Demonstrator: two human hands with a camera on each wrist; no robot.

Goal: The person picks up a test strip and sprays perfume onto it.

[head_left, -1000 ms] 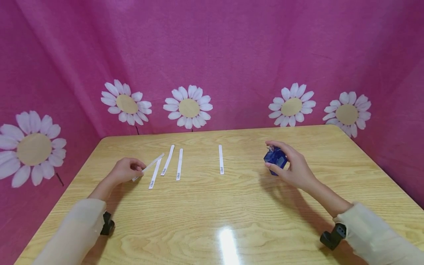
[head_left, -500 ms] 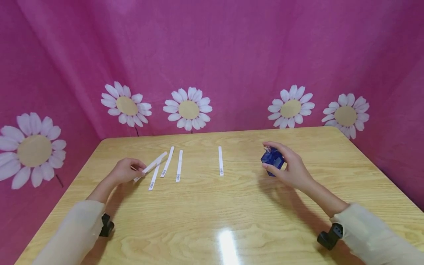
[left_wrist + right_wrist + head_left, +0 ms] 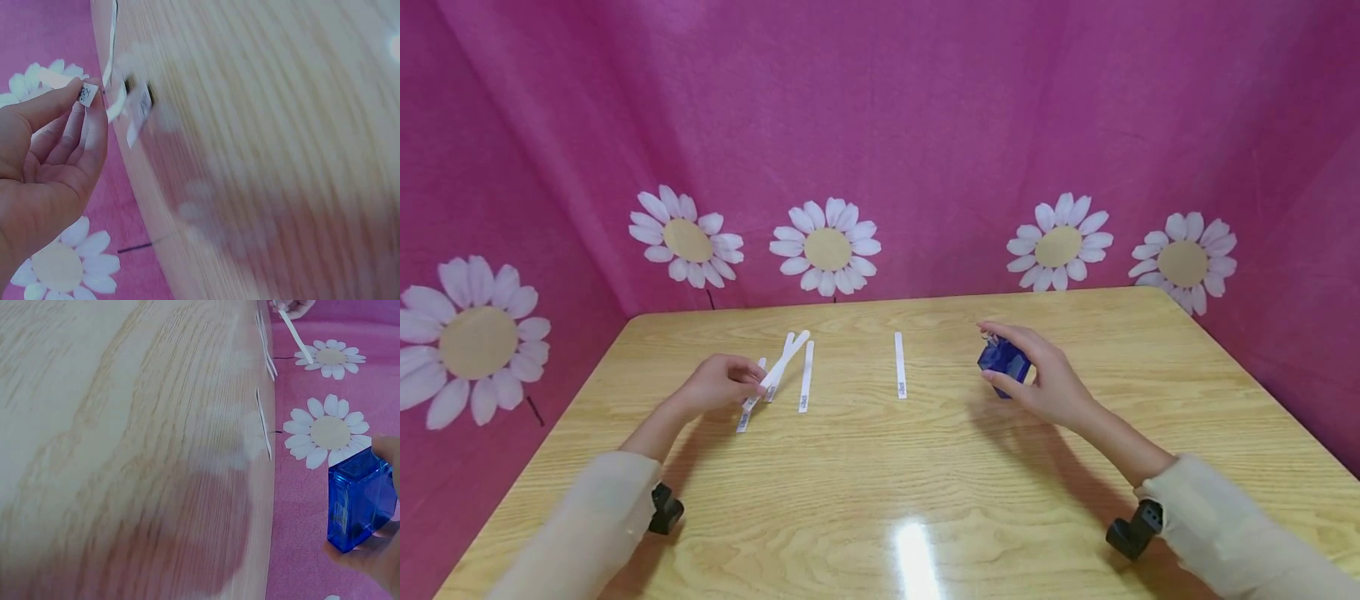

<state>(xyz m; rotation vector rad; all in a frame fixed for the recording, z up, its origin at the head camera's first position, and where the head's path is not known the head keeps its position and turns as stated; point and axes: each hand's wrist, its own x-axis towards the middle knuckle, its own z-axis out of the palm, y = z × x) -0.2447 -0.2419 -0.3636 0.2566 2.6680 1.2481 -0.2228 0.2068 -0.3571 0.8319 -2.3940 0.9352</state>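
My left hand [image 3: 721,385] pinches the lower, printed end of a white paper test strip [image 3: 786,360] between thumb and fingertips. That strip slants up to the right, over two more strips on the table in the head view. In the left wrist view its printed end [image 3: 89,95] shows at the fingertips. On the right, my right hand [image 3: 1051,375] grips a faceted blue glass perfume bottle [image 3: 1004,360], thumb on the near side and fingers round the far side. The bottle is raised over the table, and its clear glass [image 3: 359,501] shows in the right wrist view.
Several white strips with printed ends lie on the wooden table [image 3: 865,483]: one strip [image 3: 743,421] by the left hand, another strip [image 3: 806,379] just right of it, and a lone strip [image 3: 900,367] near the middle. A pink flowered curtain [image 3: 925,150] hangs behind.
My left hand has moved right and lifted the pinched strip, which now crosses over the neighbouring strips. My right hand has shifted slightly left with the bottle.
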